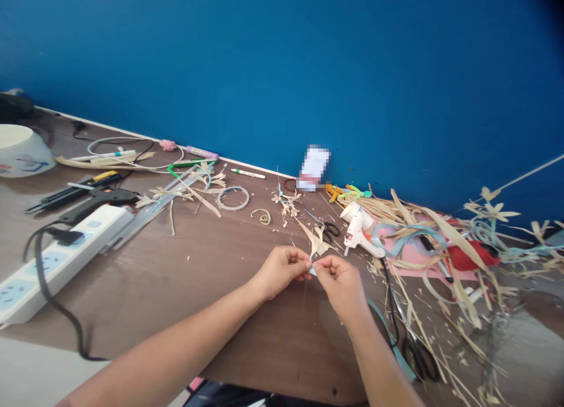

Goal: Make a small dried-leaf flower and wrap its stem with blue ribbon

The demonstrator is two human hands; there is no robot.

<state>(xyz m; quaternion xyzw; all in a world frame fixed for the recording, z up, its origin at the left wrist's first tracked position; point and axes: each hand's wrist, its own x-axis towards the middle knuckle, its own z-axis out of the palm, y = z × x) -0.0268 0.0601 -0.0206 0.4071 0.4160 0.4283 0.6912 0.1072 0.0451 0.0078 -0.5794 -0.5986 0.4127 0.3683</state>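
Observation:
My left hand [282,271] is closed in a pinch on the stem of a cream flower [318,244] that looks made of dried husk. Its pointed petals stick up above the fingertips. My right hand [342,281] meets the left at the stem, with thumb and forefinger pressed on a small piece of light blue tape [313,270]. The fingers hide most of the stem and tape, though a thin wire-like line hangs below them. Just beyond the flower lie black-handled scissors [328,231].
A white glue gun [361,234] and heaped husk strips [396,213] lie to the right, with large scissors [420,357] nearer me. Leftward are a power strip [66,260], a black glue gun [99,201] and a clear ring [233,198]. A blue wall [264,72] stands behind the table.

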